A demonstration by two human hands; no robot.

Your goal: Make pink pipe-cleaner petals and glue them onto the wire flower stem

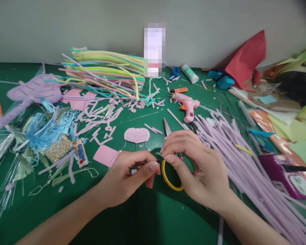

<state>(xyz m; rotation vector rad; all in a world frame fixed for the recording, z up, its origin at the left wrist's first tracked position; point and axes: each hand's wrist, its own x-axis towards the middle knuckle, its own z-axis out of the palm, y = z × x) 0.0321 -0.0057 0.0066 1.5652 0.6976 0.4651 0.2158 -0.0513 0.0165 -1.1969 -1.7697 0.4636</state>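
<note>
Near the middle of the table, my left hand (pixel 136 168) and my right hand (pixel 196 161) meet with their fingertips pinched together. Between them is a small black piece (pixel 160 159), mostly covered by the fingers, so its kind does not show. Beneath my right hand lies a pair of scissors (pixel 172 184) with a yellow handle loop, blades pointing away. Just beyond the fingers rests a fuzzy lilac shape (pixel 137 135) made of pipe cleaner, with thin white string at its sides. A pink paper square (pixel 105 156) lies by my left hand.
Pink glue gun (pixel 187 103) and cut pipe cleaner bits (pixel 109 117) lie beyond my hands. Lilac pipe cleaners (pixel 244 173) spread at right, near a purple box (pixel 287 177). Coloured pipe cleaners (pixel 104 69) are piled behind. Blue tassels (pixel 47 127) and a bead bag (pixel 58 149) lie left.
</note>
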